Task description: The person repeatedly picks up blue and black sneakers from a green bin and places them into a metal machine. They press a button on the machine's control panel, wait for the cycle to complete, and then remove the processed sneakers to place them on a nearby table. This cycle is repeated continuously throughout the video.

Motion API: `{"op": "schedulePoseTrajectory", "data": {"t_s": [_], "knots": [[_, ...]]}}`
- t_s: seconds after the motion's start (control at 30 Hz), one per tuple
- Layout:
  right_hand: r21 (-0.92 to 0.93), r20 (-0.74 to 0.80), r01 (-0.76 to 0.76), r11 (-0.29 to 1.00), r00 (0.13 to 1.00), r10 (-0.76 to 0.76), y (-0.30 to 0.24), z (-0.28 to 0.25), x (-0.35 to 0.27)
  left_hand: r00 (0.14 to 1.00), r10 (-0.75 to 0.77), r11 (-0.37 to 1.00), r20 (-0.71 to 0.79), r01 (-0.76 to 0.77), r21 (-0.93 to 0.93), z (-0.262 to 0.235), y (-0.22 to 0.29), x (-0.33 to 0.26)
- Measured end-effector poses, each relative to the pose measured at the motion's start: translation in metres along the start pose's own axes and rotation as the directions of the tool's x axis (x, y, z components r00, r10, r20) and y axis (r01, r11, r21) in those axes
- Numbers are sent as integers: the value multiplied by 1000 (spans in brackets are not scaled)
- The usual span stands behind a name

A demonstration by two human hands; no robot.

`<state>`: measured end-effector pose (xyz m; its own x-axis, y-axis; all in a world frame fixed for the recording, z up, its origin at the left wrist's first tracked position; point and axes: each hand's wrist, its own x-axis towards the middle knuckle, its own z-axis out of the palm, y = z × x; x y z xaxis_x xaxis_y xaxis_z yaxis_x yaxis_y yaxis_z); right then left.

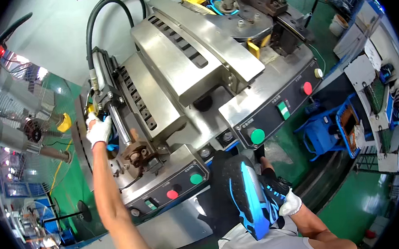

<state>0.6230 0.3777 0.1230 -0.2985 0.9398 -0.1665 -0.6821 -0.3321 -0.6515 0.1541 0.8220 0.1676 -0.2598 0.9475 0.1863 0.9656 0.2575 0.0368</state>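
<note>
My right hand (290, 203), in a white glove, is closed on a black and bright blue sports shoe (252, 199) in front of my body. Its dark sole is turned partly up. My left arm stretches to the left side of a metal press machine (176, 56). There my gloved left hand (99, 131) is bent round something beside a steel piston rod (120, 125). Bits of blue (112, 147) and yellow show around that hand. What its fingers hold is mostly hidden by the glove and the cylinder.
Green buttons (257, 136) and red buttons (307, 88) line the machine's front panels. Black hoses (92, 35) curve above the left cylinder. Another station with yellow pieces (253, 49) lies at the far right. A blue stool (322, 132) stands on the green floor, with a fan (33, 129) at left.
</note>
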Motion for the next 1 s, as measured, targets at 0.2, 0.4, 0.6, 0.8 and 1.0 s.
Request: {"op": "schedulePoseTrajectory", "data": {"t_s": [0.2, 0.4, 0.6, 0.8, 1.0], "knots": [[103, -112, 40, 994, 993, -29, 7, 18, 9, 997, 69, 929, -29, -75, -364, -79, -29, 8], [100, -190, -39, 994, 980, 58, 20, 42, 23, 941, 33, 849, -336, -203, -488, -168, -88, -157], [-75, -207, -84, 994, 976, 67, 16, 93, 57, 946, -170, 844, -275, -4, -537, -162, -165, -396], [-435, -177, -57, 898, 984, -23, 5, 202, 188, 886, -464, 771, 16, 413, -484, -62, -232, -547], [-651, -27, -87, 754, 995, 92, 27, 305, 395, 887, -452, 866, 92, 461, -192, 19, -233, -603]]}}
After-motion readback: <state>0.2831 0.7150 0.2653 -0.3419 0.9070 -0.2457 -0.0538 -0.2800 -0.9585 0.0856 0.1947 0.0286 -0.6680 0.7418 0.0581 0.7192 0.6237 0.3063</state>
